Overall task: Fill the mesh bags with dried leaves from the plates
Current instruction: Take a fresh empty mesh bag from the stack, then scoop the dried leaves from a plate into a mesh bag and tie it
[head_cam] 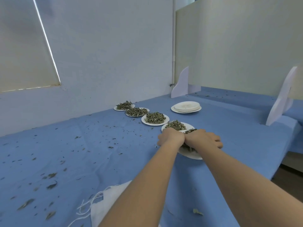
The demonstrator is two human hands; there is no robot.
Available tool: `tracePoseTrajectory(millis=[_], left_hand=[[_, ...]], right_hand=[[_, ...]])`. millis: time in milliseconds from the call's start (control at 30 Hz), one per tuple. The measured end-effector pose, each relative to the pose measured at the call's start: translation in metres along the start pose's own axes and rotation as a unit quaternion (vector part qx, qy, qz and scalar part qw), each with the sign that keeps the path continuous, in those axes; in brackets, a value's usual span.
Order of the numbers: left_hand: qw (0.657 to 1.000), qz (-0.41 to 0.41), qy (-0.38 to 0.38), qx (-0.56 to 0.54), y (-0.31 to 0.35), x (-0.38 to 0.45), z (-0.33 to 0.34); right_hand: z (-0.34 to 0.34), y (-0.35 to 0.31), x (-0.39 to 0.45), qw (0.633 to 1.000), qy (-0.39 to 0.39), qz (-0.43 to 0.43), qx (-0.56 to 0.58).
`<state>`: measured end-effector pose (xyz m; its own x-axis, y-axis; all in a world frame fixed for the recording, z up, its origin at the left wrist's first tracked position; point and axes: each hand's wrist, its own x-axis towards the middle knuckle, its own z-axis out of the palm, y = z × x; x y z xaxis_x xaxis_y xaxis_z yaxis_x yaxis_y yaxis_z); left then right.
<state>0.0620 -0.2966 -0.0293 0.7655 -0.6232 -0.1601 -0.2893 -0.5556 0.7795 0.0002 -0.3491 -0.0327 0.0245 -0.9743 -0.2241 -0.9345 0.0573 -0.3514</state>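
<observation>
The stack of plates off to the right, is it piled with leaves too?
No, the stack of plates shows a bare white top, while the dried leaves sit on the row of plates beside it.

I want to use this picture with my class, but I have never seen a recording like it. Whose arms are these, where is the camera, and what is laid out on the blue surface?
There is no machine here. A person wears a wide-angle camera on the head, so you look forward and down along their own two bare arms. There is only this one view.

The left hand and right hand are both on the nearest plate, gathering its dried leaves. The fingers are mostly hidden, so the grip is unclear.

Four more plates of leaves run away in a row on the blue cloth. A stack of empty plates stands to the right. Loose crumbs of leaf lie scattered about. The white mesh bags, with strings, lie close to the person's body, partly under the left arm.
</observation>
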Motion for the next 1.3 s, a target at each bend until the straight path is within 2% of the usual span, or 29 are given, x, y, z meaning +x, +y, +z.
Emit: tracePoseTrajectory(millis=[167,367,600,767,933,1033,1133,1233,1300], left_hand=[[0.999,-0.012,0.048,0.003,-0.03,0.008,-0.053],[0.984,-0.101,0.139,-0.035,-0.102,0.016,-0.152],[0.952,-0.183,0.244,-0.037,-0.212,-0.006,-0.27],[0.924,-0.233,0.3,-0.046,-0.28,-0.032,-0.328],[0.907,-0.26,0.326,-0.06,-0.317,-0.051,-0.353],[0.908,-0.251,0.324,-0.084,-0.324,-0.059,-0.352],[0.911,-0.238,0.322,-0.101,-0.319,-0.065,-0.344],[0.912,-0.215,0.344,-0.062,-0.299,-0.07,-0.33],[0.916,-0.172,0.362,-0.029,-0.28,-0.073,-0.317]], right_hand=[[0.016,-0.048,-0.037,0.998,-0.011,-0.056,-0.001],[0.065,-0.128,-0.113,0.985,-0.066,-0.161,-0.002],[0.147,-0.206,-0.234,0.945,-0.114,-0.305,-0.019],[0.195,-0.237,-0.307,0.91,-0.137,-0.389,-0.026],[0.224,-0.24,-0.34,0.888,-0.152,-0.434,-0.024],[0.228,-0.236,-0.344,0.878,-0.173,-0.446,-0.021],[0.22,-0.231,-0.342,0.879,-0.179,-0.442,-0.022],[0.203,-0.224,-0.334,0.883,-0.165,-0.44,-0.013],[0.188,-0.216,-0.325,0.886,-0.149,-0.439,-0.008]])
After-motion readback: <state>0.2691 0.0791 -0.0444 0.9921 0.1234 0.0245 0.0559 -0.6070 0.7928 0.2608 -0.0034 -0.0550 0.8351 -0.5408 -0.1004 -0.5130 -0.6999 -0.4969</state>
